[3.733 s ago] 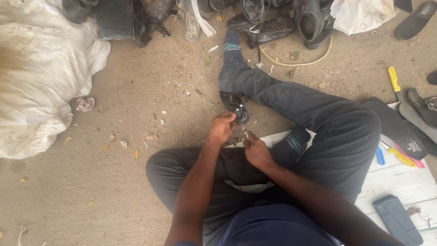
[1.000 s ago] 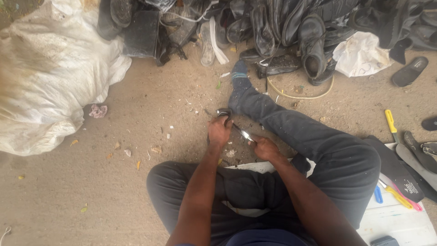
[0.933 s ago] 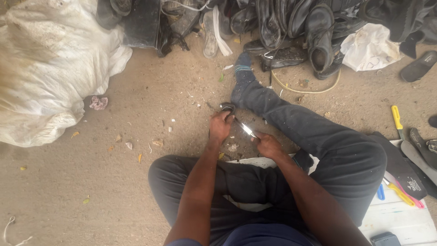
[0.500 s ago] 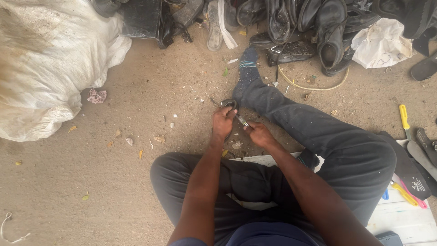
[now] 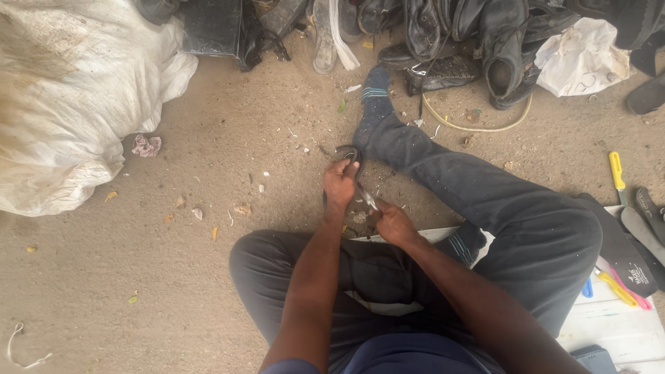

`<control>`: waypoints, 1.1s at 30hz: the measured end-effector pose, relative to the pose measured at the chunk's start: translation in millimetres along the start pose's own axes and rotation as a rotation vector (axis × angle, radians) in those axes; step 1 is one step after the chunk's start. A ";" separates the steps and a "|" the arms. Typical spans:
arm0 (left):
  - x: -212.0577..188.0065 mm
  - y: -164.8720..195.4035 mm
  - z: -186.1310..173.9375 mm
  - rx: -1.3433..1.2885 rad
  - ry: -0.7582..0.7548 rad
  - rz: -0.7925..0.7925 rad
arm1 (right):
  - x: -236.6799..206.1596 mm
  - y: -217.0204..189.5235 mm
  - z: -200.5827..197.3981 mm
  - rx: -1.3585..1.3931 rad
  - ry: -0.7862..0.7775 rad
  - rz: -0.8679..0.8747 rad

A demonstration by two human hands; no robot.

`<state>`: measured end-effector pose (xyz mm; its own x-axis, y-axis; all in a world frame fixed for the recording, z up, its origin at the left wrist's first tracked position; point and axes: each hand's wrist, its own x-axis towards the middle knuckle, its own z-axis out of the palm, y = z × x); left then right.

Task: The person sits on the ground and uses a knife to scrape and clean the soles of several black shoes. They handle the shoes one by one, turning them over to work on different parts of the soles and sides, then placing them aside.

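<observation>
Many dark shoes [image 5: 485, 41] beyond hands [image 5: 367, 204]

Both arms stretched forward, left hand [image 5: 340, 187] fisted ahead; right hand [image 5: 393, 223] clenched just behind, hands close together

The person sits on the ground [image 5: 208, 138] with the left leg folded and the right leg stretched ahead, and both hands meet in front of the folded knee: the left hand [image 5: 340, 185] just ahead and left of the right hand [image 5: 393, 223], a curved strip [image 5: 348, 154] in its grip and a blade [image 5: 366, 197] between the two. A big sack [image 5: 76, 97] lies far left, with a crumpled rag [image 5: 146, 145] beside it; a row of shoes [image 5: 457, 34] lies at the far edge beyond the outstretched foot, a bag [image 5: 580, 59] at its right end. Right of the legs lie a board [image 5: 609, 318] and tools [image 5: 616, 173]
</observation>
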<state>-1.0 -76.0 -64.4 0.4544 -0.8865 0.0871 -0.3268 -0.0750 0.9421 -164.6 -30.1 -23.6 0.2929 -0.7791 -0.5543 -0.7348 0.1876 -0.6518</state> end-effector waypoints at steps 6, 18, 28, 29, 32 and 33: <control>-0.1 6.8 18.1 -0.140 0.093 -0.115 | 0.5 -1.0 -12.8 -0.174 0.075 0.015; 18.1 5.6 -9.0 -0.954 0.028 -0.371 | -40.7 6.7 -2.7 -0.083 -0.122 0.091; 21.6 -0.7 -17.0 -1.143 0.074 -0.420 | -77.9 -18.5 50.0 -0.017 -0.117 0.039; 21.7 -0.5 -18.8 -1.182 0.087 -0.441 | -81.2 -19.6 53.8 -0.070 -0.134 0.036; 21.9 1.9 -23.6 -1.253 0.122 -0.514 | -76.6 -21.9 55.2 -0.115 -0.149 0.013; 22.0 4.8 -24.9 -1.120 0.112 -0.489 | -73.5 -22.2 52.7 -0.108 -0.136 -0.001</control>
<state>28.1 -84.4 -49.9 0.4163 -0.8267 -0.3785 0.7655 0.0941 0.6365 -137.6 54.6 4.4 0.3683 -0.6896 -0.6236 -0.7937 0.1160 -0.5971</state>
